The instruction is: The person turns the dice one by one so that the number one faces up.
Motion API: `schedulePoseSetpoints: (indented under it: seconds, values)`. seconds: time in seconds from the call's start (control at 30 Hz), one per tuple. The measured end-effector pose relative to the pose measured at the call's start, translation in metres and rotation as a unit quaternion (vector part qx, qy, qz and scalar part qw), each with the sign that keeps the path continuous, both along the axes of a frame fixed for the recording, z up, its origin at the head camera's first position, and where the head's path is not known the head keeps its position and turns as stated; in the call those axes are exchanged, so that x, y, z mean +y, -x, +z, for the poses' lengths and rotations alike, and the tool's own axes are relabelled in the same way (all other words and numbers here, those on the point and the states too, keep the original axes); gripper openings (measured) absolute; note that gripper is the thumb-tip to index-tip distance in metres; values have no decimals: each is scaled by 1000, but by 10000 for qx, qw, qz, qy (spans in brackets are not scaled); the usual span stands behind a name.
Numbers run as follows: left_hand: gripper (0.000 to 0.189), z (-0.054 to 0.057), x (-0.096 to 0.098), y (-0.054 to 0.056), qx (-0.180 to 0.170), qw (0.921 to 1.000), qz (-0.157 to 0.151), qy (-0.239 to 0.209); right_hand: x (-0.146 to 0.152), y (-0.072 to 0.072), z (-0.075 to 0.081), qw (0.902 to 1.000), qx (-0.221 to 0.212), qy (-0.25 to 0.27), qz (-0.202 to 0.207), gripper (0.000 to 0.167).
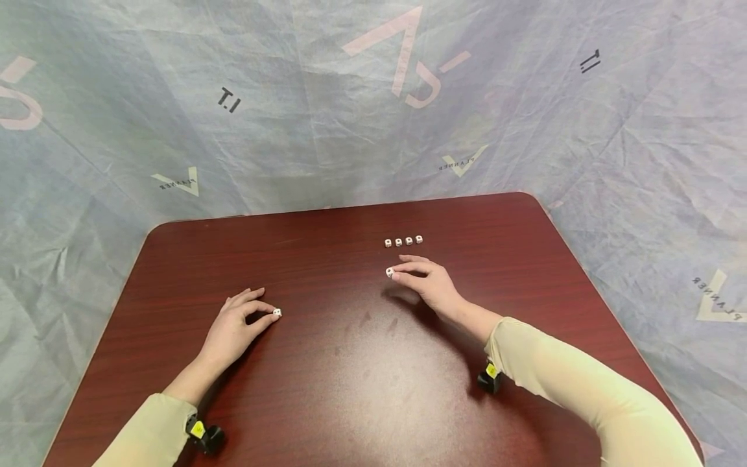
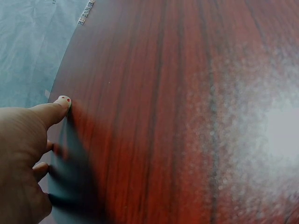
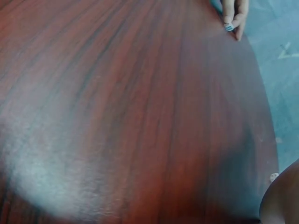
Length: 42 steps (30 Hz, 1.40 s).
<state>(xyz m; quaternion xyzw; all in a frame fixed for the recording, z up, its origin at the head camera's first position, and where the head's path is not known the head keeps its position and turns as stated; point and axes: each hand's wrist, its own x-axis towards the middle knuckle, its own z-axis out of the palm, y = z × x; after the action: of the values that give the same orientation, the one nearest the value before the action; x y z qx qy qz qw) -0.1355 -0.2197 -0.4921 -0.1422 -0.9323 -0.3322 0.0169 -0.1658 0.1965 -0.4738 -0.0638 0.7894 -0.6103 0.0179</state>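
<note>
My left hand [image 1: 236,324] pinches a white die [image 1: 277,312] between thumb and index finger, low over the left half of the table. In the left wrist view the same die [image 2: 65,101] shows red pips beyond the thumb. My right hand [image 1: 434,285] pinches a second white die [image 1: 390,272] between thumb and fingertips, its other fingers reaching past it. Just beyond that hand, several white dice [image 1: 404,241] stand in a straight row with small gaps. The right wrist view catches only an edge of the right hand [image 3: 285,200], at the lower right corner.
Both hands work over a dark red-brown wooden table [image 1: 327,363] with rounded far corners and a bright glare near its front. Grey printed cloth [image 1: 315,130] hangs behind and beside it. A black wrist device [image 1: 204,436] sits at each sleeve cuff.
</note>
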Motion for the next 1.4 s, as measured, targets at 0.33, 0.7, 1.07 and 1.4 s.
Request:
schedulePoseSetpoints:
  seconds: [0.33,0.7,1.07,1.4]
  values:
    - [13,0,0,1,39,10000,-13,19,4,0,-14,9941,530,-948,15,18]
    - [13,2,0,1,-63,10000,4,24,0,-4,-20,9835,556,-1716,-165,14]
    - [12,0,-1,1,-19,10000,-21,13,-2,-5,-25,9745,580,-2159,-181,14]
    - [12,0,-1,1,-25,10000,-38,8,-3,-5,-26,9738,502,-2207,-206,13]
